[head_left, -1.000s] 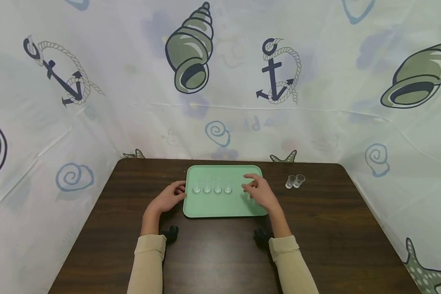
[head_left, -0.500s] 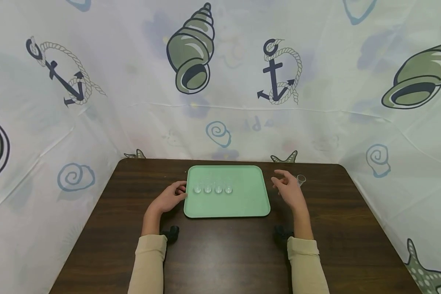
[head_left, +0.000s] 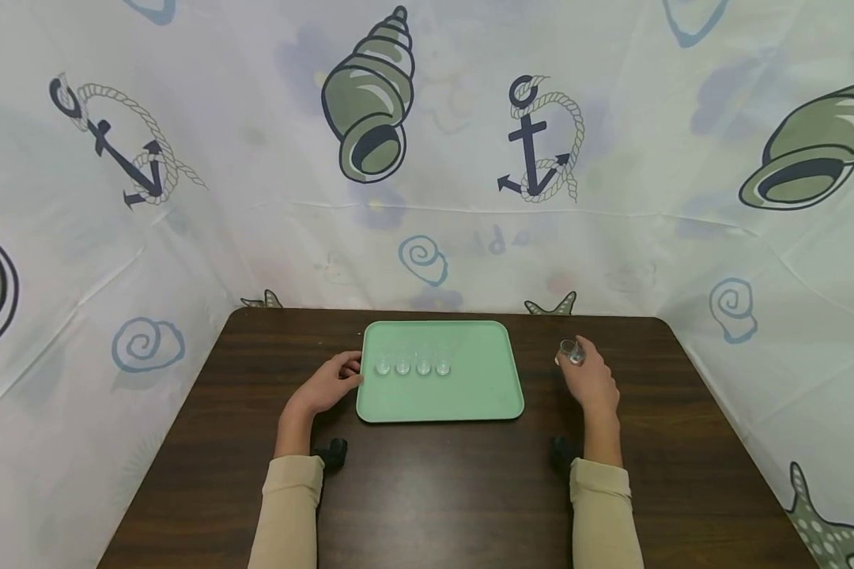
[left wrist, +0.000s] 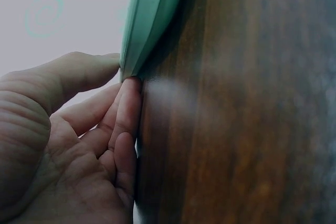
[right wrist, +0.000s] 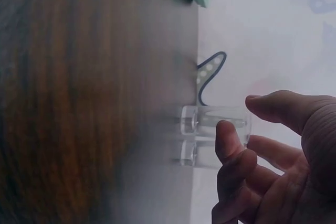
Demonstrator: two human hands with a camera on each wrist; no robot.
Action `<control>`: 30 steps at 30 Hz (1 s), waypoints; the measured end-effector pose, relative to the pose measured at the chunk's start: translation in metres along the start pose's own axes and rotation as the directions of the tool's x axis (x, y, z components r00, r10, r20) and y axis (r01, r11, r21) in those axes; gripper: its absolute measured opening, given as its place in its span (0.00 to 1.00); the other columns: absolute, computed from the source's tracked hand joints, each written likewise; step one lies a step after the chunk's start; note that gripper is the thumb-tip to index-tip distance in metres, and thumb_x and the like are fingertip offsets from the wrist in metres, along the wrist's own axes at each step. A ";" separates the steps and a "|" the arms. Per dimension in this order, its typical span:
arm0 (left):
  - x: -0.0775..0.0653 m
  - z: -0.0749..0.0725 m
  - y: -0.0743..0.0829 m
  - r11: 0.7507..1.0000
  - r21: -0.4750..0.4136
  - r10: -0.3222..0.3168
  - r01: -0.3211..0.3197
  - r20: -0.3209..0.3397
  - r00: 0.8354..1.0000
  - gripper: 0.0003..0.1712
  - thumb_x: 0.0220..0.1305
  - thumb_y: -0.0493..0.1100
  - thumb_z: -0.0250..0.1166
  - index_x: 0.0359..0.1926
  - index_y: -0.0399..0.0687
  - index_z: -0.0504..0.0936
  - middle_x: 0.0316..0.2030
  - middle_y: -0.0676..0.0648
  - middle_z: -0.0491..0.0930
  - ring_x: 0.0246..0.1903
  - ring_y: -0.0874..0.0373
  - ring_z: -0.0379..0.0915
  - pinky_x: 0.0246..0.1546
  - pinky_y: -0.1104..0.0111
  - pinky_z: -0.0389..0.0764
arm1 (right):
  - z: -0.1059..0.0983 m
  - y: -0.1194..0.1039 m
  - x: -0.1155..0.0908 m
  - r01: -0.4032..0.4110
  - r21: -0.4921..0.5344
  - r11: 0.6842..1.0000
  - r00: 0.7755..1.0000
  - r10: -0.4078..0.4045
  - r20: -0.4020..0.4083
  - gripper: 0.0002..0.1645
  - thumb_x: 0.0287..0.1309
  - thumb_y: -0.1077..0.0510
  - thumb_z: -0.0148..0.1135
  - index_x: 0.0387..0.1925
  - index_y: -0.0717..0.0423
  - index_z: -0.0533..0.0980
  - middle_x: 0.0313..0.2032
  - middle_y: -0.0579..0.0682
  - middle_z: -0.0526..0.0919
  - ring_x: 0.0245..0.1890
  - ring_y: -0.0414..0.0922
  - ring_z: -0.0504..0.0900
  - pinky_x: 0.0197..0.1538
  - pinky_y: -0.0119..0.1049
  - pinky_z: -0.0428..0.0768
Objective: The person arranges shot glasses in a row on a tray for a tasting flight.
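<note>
On the green tray (head_left: 484, 379), several small clear shot glasses stand in a row on its left half. The left hand (head_left: 330, 381) holds the tray's left edge. In the left wrist view, its thumb lies on the tray rim (left wrist: 149, 19) and its fingertips touch the edge from below. Two more shot glasses stand side by side on the table, right of the tray. The right hand (head_left: 589, 379) has its thumb and fingers around one shot glass (right wrist: 210, 114); the other glass (right wrist: 203, 153) is partly hidden behind the fingers.
The dark wooden table (head_left: 427, 490) carries the tray near its far edge. A patterned cloth (head_left: 455, 158) hangs behind and at both sides. Small black wrist devices (head_left: 333, 453) sit at the inner wrists.
My right hand has moved from above the tray's right side to the two shot glasses and has closed around one. The left hand has stayed at the tray's edge.
</note>
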State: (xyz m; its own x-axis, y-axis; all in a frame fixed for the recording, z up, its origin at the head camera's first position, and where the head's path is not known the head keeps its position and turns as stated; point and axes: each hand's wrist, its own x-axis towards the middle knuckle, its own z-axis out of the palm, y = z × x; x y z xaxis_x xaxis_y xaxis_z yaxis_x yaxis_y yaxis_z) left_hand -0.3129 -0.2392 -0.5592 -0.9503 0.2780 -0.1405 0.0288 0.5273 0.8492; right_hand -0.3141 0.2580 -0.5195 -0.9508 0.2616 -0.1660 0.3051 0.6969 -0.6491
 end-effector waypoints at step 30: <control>0.000 0.000 -0.001 1.000 -0.005 0.002 -0.002 0.002 1.000 0.32 0.83 0.41 0.58 0.80 0.33 0.62 0.64 0.32 0.73 0.61 0.40 0.73 0.63 0.46 0.76 | 0.006 0.003 0.007 0.044 -0.032 0.999 0.999 -0.044 -0.015 0.35 0.76 0.42 0.58 0.78 0.48 0.67 0.66 0.68 0.80 0.59 0.72 0.81 0.53 0.70 0.78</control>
State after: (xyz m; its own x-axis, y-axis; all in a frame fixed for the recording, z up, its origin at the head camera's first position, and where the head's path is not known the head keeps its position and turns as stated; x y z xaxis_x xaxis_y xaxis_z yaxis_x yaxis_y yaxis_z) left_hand -0.3126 -0.2401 -0.5595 -0.9495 0.2808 -0.1399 0.0289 0.5225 0.8522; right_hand -0.3201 0.2577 -0.5275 -0.9624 0.2403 -0.1264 0.2649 0.7289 -0.6313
